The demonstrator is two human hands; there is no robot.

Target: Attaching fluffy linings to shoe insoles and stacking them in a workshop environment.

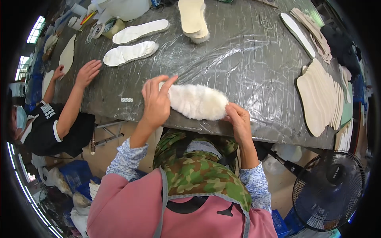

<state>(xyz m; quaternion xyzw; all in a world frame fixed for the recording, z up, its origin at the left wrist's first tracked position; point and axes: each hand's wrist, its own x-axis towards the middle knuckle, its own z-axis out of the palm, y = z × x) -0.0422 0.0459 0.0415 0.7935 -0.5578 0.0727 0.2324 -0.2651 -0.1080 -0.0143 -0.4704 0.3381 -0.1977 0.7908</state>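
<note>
A fluffy white fleece insole [198,102] is held level just over the near edge of the table, fur side up. My left hand [156,99] grips its left end, fingers bent over the top. At the other end, my right hand [238,119] pinches the rim between thumb and fingers. Beyond my hands lie two white insoles [131,54] to the left. A small stack of cream insoles [192,18] with fur along its lower edge lies at the far middle.
Cream insoles [317,99] overlap in a row at the right, near a single white insole [297,35] and beige strips [313,33]. A co-worker's hands [88,73] reach over the table's left side. A black fan [329,190] stands at the lower right; a white tub [127,8] sits far left.
</note>
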